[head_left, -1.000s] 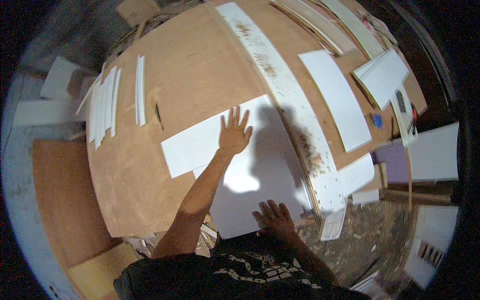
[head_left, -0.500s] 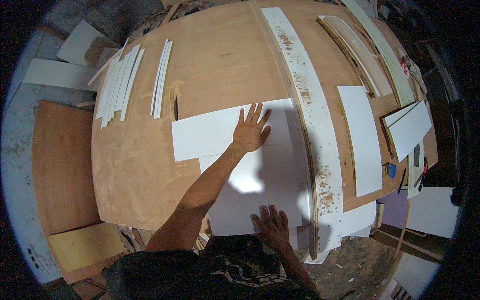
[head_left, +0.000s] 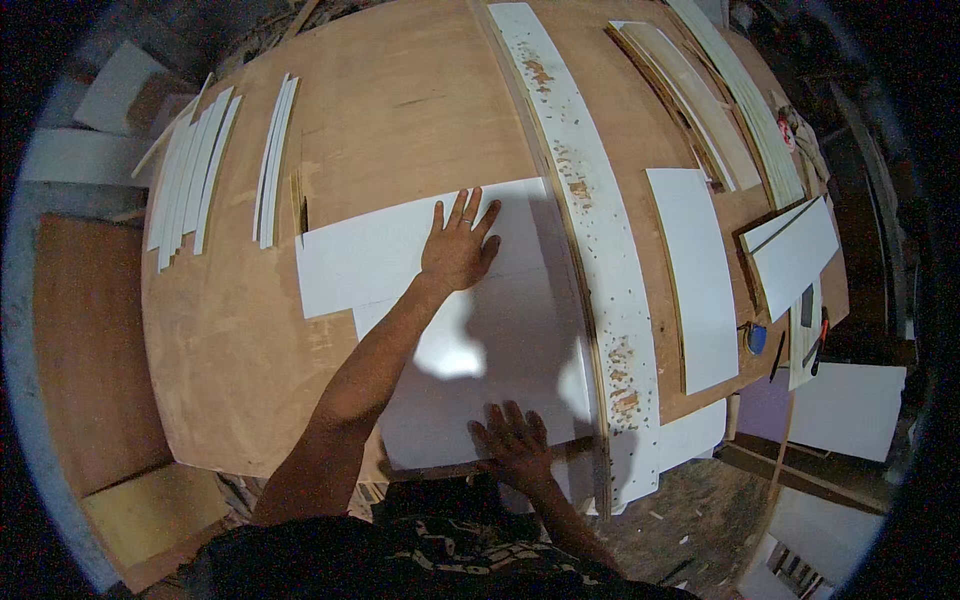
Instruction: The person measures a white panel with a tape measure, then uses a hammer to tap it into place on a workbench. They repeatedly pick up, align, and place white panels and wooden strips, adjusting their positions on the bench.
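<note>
My left hand (head_left: 460, 245) lies flat with its fingers spread on two white panels, over the line where they meet. The far white panel (head_left: 350, 262) sticks out to the left; the larger near white panel (head_left: 530, 350) reaches to the table's front edge. Low on that near panel rests my right hand (head_left: 513, 448), fingers apart and pointing away from me, holding nothing. Both panels sit alongside a long white board (head_left: 600, 215) dotted with holes and chipped patches. My left forearm hides part of the near panel's left side.
The brown wooden table (head_left: 400, 110) carries narrow white strips (head_left: 200, 165) at the far left. To the right are another white panel (head_left: 695, 280), stacked offcuts (head_left: 795, 255), a blue tape measure (head_left: 754, 338) and a red-handled tool (head_left: 820, 345). More boards (head_left: 848, 410) stand beyond.
My view has shifted, so the whole scene sits further left. The white panels appear to have slid slightly away from me along the long board, both hands still on them.
</note>
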Available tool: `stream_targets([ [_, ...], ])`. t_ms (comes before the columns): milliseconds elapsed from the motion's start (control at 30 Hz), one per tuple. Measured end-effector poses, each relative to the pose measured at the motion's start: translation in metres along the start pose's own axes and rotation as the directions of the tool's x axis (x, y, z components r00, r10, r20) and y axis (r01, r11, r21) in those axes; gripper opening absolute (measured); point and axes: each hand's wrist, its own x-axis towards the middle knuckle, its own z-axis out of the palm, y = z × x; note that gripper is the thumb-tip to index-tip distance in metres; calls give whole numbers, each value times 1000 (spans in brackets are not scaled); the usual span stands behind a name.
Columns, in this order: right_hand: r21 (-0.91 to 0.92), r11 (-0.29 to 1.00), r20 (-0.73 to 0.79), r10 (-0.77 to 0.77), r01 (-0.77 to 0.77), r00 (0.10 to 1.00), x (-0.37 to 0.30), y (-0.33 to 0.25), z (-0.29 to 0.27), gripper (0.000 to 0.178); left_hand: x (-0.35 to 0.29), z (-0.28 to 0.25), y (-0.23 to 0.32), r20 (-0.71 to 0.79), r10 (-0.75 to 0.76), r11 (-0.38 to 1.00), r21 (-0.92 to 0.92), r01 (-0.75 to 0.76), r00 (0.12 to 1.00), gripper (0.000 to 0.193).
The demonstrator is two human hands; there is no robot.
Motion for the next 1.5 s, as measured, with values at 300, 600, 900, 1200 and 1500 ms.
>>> stream_targets([
  [300, 68, 998, 112, 7, -14, 994, 35, 10, 0, 78, 30, -4, -22, 14, -17, 1000, -26, 17, 1000, 60],
  [600, 205, 978, 129, 7, -34, 992, 77, 25, -21, 83, 70, 2, -51, 38, -30, 1000, 1, 30, 999, 64],
  [900, 167, 986, 60, -31, 21, 998, 153, 54, -38, 72, 130, 2, -98, -19, -41, 998, 38, 41, 999, 62],
  [1200, 192, 981, -261, 37, 15, 965, 262, 84, -27, 65, 240, -4, -186, -29, -70, 996, -50, 69, 997, 90],
  [1500, 118, 993, -112, 42, -29, 993, 288, 87, -35, 70, 302, -34, -208, 66, -126, 986, -101, 132, 990, 104],
])
